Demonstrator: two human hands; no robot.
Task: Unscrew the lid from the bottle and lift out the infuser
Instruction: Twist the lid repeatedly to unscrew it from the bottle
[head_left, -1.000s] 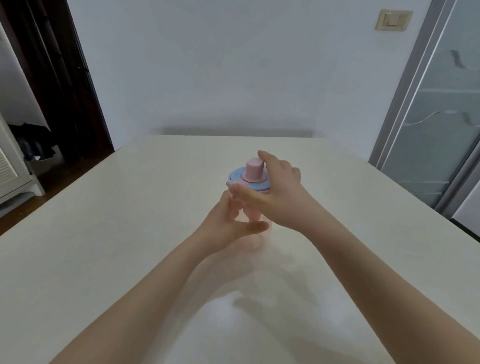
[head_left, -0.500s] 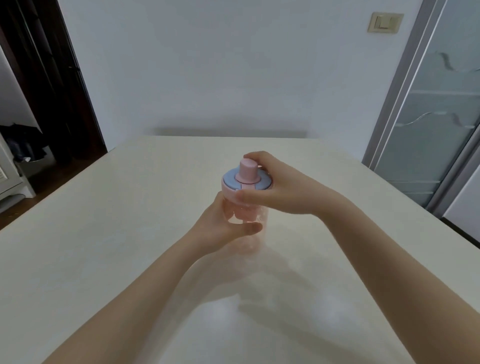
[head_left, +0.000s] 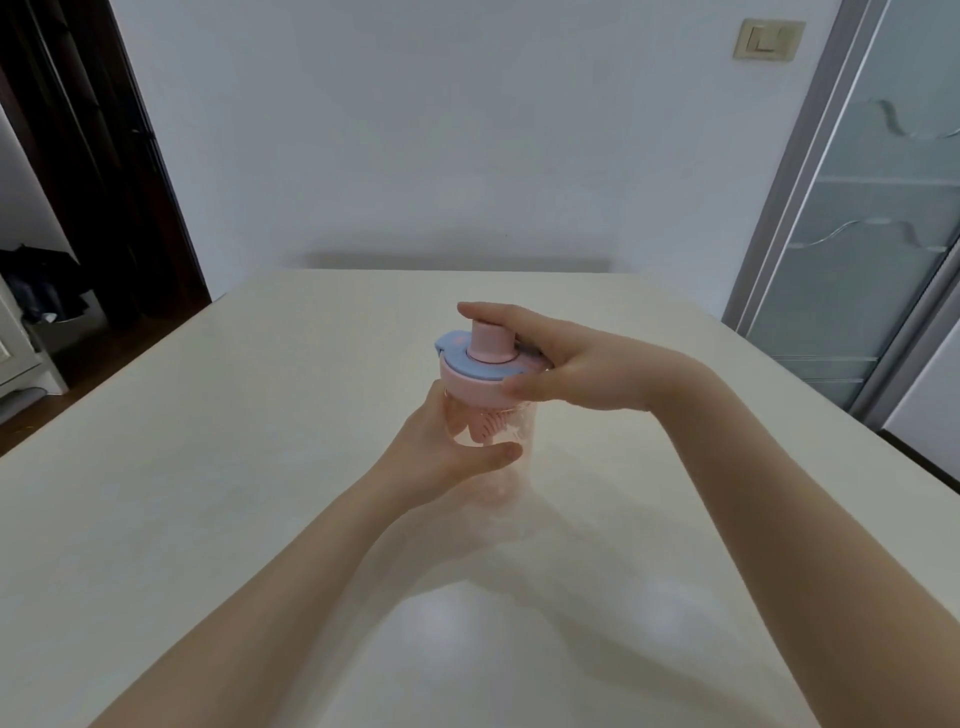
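A clear bottle (head_left: 519, 447) stands upright on the cream table (head_left: 260, 467), at its middle. Its lid (head_left: 475, 382) is pink with a pale blue top and a pink spout cap. The pink infuser (head_left: 485, 423) shows through the glass under the lid. My left hand (head_left: 441, 457) wraps the bottle's body from the left, thumb across the front. My right hand (head_left: 561, 364) grips the lid from the right, with the thumb on its near rim and the fingers over the far side.
The table reaches the white wall at the back. A dark doorway (head_left: 104, 182) lies to the left. On the right a frosted glass door (head_left: 872, 234) stands close to the table's right edge.
My right hand has turned around the lid, the wrist swinging out to the right. More of the blue top and the infuser shows. My left hand keeps its hold on the bottle.
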